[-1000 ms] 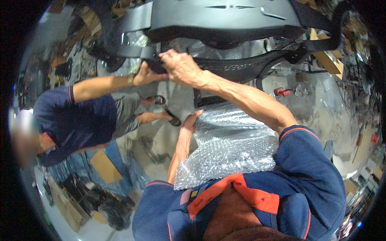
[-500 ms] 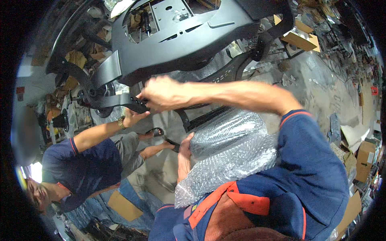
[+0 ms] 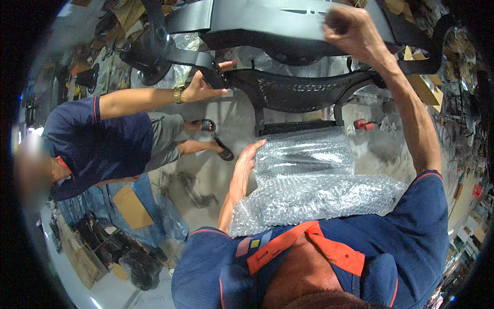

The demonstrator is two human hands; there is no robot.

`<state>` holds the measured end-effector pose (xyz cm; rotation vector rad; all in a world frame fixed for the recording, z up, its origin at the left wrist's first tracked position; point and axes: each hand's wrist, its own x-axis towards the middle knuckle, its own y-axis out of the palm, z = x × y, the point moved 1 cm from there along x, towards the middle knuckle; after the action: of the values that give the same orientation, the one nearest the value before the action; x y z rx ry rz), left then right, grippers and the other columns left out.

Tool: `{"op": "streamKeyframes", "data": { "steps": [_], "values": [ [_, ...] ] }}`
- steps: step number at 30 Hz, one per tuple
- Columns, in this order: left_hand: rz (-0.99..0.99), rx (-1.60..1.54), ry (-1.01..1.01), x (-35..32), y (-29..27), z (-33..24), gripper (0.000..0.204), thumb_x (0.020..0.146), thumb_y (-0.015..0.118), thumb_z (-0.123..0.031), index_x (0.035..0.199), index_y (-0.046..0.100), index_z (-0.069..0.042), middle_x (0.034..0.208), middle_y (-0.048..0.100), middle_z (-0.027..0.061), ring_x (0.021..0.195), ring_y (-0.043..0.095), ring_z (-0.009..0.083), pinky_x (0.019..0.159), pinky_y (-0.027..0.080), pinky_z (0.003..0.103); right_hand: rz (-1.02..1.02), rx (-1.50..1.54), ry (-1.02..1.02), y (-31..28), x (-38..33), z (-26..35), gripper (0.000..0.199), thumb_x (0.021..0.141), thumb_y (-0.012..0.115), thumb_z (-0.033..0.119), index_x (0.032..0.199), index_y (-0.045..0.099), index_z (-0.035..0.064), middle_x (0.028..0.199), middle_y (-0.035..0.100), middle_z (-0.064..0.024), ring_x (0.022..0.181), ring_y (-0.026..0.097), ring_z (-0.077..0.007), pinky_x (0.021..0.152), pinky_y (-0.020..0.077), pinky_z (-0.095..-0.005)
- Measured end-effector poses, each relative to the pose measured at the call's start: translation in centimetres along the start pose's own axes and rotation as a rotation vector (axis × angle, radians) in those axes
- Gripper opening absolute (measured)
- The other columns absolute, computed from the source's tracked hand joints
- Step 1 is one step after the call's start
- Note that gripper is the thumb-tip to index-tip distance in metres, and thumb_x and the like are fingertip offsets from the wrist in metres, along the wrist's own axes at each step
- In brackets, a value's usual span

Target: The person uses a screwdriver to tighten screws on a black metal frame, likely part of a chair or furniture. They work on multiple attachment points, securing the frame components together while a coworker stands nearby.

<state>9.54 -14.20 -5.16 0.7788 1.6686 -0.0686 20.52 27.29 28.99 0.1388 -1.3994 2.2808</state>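
A large black chair frame (image 3: 242, 23) fills the far side, with a smooth curved shell and bent armrests. Below it hangs a perforated black chair back (image 3: 303, 92); its near part is wrapped in bubble wrap (image 3: 309, 157) and lies against my front. My left hand (image 3: 251, 153) grips the left edge of this wrapped part, some fingers hidden beneath it. Raised before the shell, my right hand (image 3: 352, 33) is curled closed and blurred; whatever it holds cannot be made out. At the left, a co-worker's hand (image 3: 200, 88) is spread at the end of the left armrest (image 3: 212, 69).
A co-worker (image 3: 103, 139) in a dark blue shirt stands at the left. Beyond the right armrest sits an open cardboard box (image 3: 427, 92). A red object (image 3: 364, 124) lies on the floor. Blue plastic sheeting (image 3: 170, 216) and a cardboard piece (image 3: 133, 206) lie at lower left.
My right hand has left the left armrest's end and swung right and up. The view has shifted, so the chair sits higher. My left hand still grips the wrapped part.
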Motion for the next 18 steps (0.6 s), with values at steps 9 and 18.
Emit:
{"op": "streamKeyframes", "data": {
  "steps": [9, 18],
  "values": [
    [-0.064, -0.015, -0.053, -0.4, 0.7, -0.4, 0.036, 0.089, 0.077, -0.026, 0.114, 0.066, -0.002, 0.100, 0.072, 0.0130, 0.081, 0.068, 0.0269, 0.075, 0.057, 0.042, -0.016, 1.241, 0.427, 16.5, 0.4, 8.1, 0.017, 0.097, 0.064, 0.006, 0.097, 0.062, -0.0111, 0.088, 0.073, -0.0205, 0.083, 0.074, -0.0222, 0.076, 0.0628, -0.0309],
    [-0.075, -0.029, -0.007, -1.9, 2.2, -1.0, 0.043, 0.085, 0.080, -0.020, 0.118, 0.065, 0.003, 0.110, 0.069, 0.0136, 0.095, 0.066, 0.0284, 0.085, 0.055, 0.043, -0.112, 1.407, 0.478, 19.3, 0.5, 8.1, 0.019, 0.098, 0.065, 0.010, 0.104, 0.063, -0.0079, 0.096, 0.070, -0.0192, 0.094, 0.074, -0.0265, 0.086, 0.0634, -0.0348]
  ]
}}
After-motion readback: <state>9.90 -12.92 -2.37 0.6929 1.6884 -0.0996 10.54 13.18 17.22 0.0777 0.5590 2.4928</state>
